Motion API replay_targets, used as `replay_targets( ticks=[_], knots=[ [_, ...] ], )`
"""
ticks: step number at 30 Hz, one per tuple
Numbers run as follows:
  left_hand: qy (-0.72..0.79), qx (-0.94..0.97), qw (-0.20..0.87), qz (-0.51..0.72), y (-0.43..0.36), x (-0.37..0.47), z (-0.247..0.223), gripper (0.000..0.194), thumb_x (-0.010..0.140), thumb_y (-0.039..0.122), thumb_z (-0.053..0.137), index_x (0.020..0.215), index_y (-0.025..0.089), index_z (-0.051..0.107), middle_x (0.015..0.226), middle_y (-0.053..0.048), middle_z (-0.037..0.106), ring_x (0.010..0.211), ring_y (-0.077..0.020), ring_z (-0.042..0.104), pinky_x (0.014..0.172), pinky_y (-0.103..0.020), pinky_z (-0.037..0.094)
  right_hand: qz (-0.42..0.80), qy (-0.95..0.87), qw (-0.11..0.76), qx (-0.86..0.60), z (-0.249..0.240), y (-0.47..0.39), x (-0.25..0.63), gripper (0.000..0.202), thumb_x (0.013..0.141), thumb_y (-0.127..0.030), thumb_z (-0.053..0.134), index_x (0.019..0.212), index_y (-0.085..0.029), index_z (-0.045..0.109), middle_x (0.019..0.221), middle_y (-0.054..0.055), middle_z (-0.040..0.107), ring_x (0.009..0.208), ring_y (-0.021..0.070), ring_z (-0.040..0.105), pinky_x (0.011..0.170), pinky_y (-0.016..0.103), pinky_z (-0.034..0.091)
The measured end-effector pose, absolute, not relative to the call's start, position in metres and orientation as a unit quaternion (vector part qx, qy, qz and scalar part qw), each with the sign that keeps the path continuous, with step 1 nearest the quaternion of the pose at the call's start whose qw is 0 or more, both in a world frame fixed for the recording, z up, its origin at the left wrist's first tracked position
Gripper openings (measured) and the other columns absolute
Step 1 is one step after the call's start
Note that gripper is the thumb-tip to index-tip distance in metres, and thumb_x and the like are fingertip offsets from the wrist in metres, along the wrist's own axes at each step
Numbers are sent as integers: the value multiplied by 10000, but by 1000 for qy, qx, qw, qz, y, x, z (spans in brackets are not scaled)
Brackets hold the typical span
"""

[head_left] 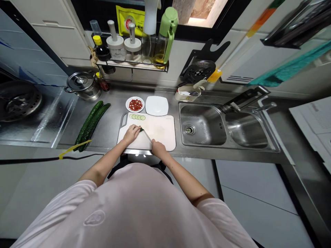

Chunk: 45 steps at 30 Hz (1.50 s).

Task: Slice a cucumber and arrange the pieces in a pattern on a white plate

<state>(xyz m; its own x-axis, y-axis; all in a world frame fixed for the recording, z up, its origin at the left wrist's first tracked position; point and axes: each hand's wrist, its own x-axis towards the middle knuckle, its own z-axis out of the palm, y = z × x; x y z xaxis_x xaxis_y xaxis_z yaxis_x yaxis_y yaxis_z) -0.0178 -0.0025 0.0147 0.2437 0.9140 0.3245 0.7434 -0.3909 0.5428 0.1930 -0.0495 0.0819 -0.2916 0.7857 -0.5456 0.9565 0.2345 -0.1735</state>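
A white cutting board (161, 129) lies on the steel counter. My right hand (158, 148) is closed round the handle of a knife (148, 136), whose blade points up and left over the board. The blade's tip meets a small dark green cucumber piece (141, 129). My left hand (132, 133) rests on the board with its fingers closed on that piece, most of which is hidden under them. Several cucumber slices (137, 117) lie overlapped in a row near the board's top edge.
Behind the board are a plate of chopped red pieces (135, 104) and a white plate (157, 105). Two whole cucumbers (91, 124) lie to the left, near a steel pot (84, 85). A double sink (203, 124) is at the right. Bottles and jars stand on a rack (134, 64).
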Motion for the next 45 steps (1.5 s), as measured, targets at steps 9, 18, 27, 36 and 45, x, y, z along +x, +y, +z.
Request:
replay_targets(
  ticks=[9, 18, 27, 36, 45],
  knots=[
    [557, 751, 178, 306, -3, -16, 28, 222, 889, 262, 434, 1066, 209, 559, 983, -61, 565, 961, -176, 520, 864, -324, 427, -214, 766, 139, 590, 87, -53, 210, 258, 957, -264, 279, 1129, -158, 440, 895, 112, 629, 847, 221, 609, 715, 290, 406],
    [585, 713, 186, 339, -7, -12, 30, 216, 870, 277, 468, 1048, 205, 567, 1000, -67, 572, 968, -185, 529, 875, -346, 432, -163, 751, 127, 627, 96, -48, 216, 391, 981, -389, 163, 1245, -223, 398, 995, 104, 559, 843, 186, 581, 741, 277, 364],
    [643, 607, 200, 423, 3, -9, 43, 259, 896, 356, 416, 1023, 193, 572, 992, -74, 582, 891, -164, 560, 732, -287, 470, -109, 755, 84, 641, 97, -39, 229, 381, 959, -385, 286, 1245, -213, 471, 1011, 116, 529, 935, 223, 493, 815, 308, 272],
    [573, 732, 225, 293, 13, 10, 72, 318, 810, 443, 553, 1035, 238, 643, 1046, -55, 606, 1024, -230, 518, 901, -386, 404, -71, 763, 52, 640, 102, -36, 232, 395, 897, -305, 428, 1280, -209, 456, 1051, 118, 485, 945, 239, 421, 829, 334, 225],
    [538, 772, 238, 240, 14, 23, 72, 262, 776, 419, 591, 966, 260, 675, 997, -52, 623, 970, -237, 533, 852, -396, 415, -53, 762, 12, 646, 99, -36, 239, 412, 869, -300, 471, 1273, -219, 468, 1038, 104, 486, 927, 228, 413, 823, 333, 217]
  ],
)
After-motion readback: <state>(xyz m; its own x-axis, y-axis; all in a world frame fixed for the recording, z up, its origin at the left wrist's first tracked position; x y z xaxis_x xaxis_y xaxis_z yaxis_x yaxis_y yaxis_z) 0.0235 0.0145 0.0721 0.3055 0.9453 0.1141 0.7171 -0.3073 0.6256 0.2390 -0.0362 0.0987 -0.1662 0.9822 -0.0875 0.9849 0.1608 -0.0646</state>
